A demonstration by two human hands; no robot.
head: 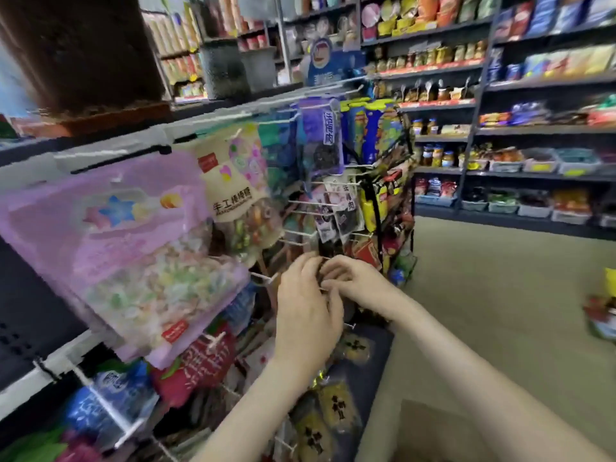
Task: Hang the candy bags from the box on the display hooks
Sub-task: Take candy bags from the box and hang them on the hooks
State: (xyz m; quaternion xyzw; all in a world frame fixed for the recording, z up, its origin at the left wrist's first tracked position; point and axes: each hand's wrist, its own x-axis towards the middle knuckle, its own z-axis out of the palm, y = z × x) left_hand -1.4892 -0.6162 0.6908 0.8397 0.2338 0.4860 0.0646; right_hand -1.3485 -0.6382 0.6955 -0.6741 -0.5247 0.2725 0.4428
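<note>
At frame centre, the left hand (308, 305) and right hand (350, 278) are pinching a dark candy bag (325, 273) together; its hook (350, 326) is poking out just below them.

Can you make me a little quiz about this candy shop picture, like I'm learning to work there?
1. True or false: the left hand and the right hand are far apart from each other.
2. Which colour is the big candy bag hanging nearest the camera? A) pink-purple B) black C) orange
3. Fill in: both hands are working at a white wire ____ on the display rack.

Key:
1. False. They are close together at the same spot.
2. A.
3. Hook. What the grip holds is mostly hidden behind the fingers.
</note>
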